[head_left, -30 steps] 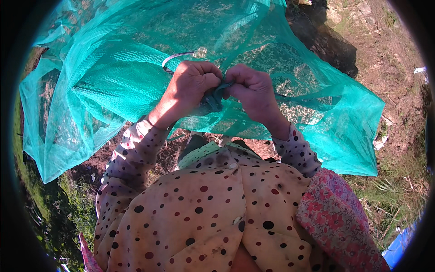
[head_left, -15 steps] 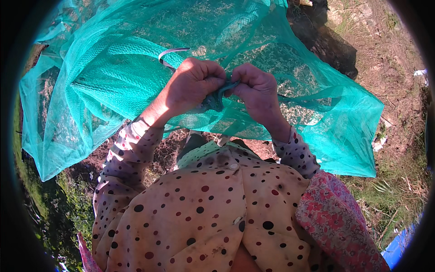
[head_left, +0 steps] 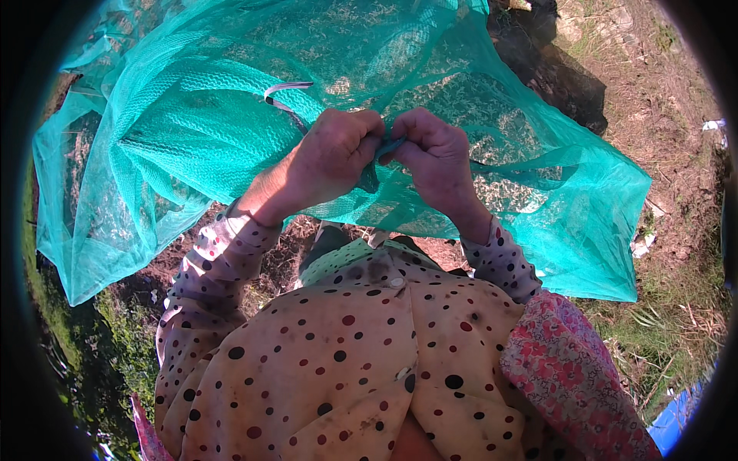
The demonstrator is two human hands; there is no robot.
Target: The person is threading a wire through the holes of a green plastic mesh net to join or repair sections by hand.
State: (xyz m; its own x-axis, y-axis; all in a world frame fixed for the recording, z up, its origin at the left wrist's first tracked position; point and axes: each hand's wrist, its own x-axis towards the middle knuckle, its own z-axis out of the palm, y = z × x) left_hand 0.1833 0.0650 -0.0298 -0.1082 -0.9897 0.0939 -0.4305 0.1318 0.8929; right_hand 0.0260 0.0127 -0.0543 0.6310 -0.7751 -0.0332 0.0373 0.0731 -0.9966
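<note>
A large sheet of green mesh netting [head_left: 192, 115] spreads out in front of me, bunched thickly at the left and thin enough elsewhere to show the ground beneath. My left hand [head_left: 342, 150] and my right hand [head_left: 434, 154] meet over its near middle part. Both are closed, thumbs against fingers, on a gathered dark-green edge of the net [head_left: 390, 146] stretched in the small gap between them. A thin strap, white and dark [head_left: 288, 88], loops out just beyond my left hand; its lower end passes behind that hand.
Dry grassy soil [head_left: 661, 115] lies right of the net, with a dark shadowed hollow [head_left: 550, 73] at its far edge. Green weeds [head_left: 123, 346] grow at the lower left. Something blue [head_left: 676, 415] shows at the lower right, and a white scrap [head_left: 713, 124] lies far right.
My left hand has turned slightly and its knuckles now cover more of the gathered net. The strap's loop has shifted a little to the left. My right hand has barely moved.
</note>
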